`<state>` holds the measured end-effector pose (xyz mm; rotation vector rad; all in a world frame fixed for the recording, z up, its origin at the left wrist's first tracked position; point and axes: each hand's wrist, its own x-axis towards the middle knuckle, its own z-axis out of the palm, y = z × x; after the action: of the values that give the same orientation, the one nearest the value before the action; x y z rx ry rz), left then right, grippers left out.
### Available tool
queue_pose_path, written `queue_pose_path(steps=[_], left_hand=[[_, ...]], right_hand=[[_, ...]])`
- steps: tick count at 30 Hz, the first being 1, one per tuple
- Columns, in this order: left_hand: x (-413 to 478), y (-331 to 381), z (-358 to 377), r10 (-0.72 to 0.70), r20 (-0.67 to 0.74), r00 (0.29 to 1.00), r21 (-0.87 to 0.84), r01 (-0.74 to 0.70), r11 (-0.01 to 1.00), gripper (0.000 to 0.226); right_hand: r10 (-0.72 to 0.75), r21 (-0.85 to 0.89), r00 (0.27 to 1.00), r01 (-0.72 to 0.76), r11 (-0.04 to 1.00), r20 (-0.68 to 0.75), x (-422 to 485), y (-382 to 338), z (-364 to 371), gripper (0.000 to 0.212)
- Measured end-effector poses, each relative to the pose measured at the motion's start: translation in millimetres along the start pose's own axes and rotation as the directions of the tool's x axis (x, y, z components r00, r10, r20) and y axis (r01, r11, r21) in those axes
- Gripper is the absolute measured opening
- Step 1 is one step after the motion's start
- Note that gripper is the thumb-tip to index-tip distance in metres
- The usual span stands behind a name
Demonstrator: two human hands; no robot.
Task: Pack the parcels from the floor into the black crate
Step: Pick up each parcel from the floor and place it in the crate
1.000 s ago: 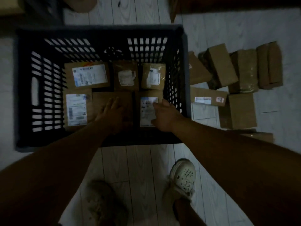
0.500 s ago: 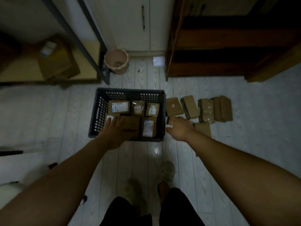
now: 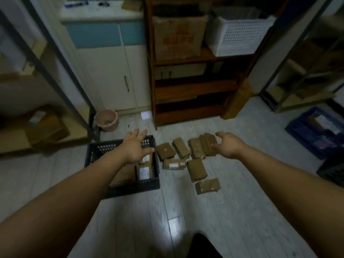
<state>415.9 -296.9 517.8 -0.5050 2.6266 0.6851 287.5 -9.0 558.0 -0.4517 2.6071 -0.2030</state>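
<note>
**Both hands empty above crate and floor parcels**

Nearest the camera, two bare forearms reach out over the pale plank floor (image 3: 232, 211). The black crate (image 3: 130, 187) sits on the floor left of centre, its near wall facing the person; several labelled parcels lie flat inside it, among them one with a white label (image 3: 144, 172) by the right wall. The left hand (image 3: 135, 146) hangs over the crate's far half, palm down, fingers (image 3: 138, 132) spread wide and holding nothing. Just right of the crate, brown parcels lie loose on the floor: the nearest one (image 3: 207, 186) apart from the rest, then a long one (image 3: 196, 169) and a labelled flat one (image 3: 174, 164), then a far row of four or so (image 3: 181, 147). The right hand (image 3: 228, 145) hovers at the right end of that row, fingers curled loosely and apart; whether they touch the end parcel (image 3: 208, 144) cannot be told. Farther back stand a pink bucket (image 3: 106, 120), a white cabinet (image 3: 113, 71) and a dark wooden shelf (image 3: 193, 90).
</note>
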Motion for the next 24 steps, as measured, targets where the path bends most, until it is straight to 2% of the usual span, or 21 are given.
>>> queue_pose_path(steps=[5, 10, 14, 18, 24], left_hand=[[-9, 80, -6, 0.066, -0.026, 0.997, 0.059, -0.064, 0.996, 0.082], [6, 161, 27, 0.052, -0.047, 0.998, -0.014, -0.053, 0.999, 0.084], [19, 216, 59, 0.023, -0.036, 0.999, -0.004, -0.023, 1.000, 0.085], [21, 238, 83, 0.032, 0.001, 0.999, -0.055, -0.032, 0.998, 0.085], [46, 227, 95, -0.035, 0.053, 0.998, -0.085, 0.040, 0.996, 0.082]], right_hand=[[0.053, 0.060, 0.996, -0.049, 0.997, -0.076, -30, 61, -36, 0.066], [0.027, 0.079, 0.997, -0.021, 0.997, -0.078, -45, 149, -59, 0.068], [0.052, 0.062, 0.997, -0.049, 0.997, -0.052, -41, 215, -68, 0.070], [0.063, 0.129, 0.998, -0.061, 0.990, -0.005, -24, 245, -67, 0.070], [0.010, 0.169, 0.998, -0.022, 0.985, 0.066, 26, 233, -46, 0.068]])
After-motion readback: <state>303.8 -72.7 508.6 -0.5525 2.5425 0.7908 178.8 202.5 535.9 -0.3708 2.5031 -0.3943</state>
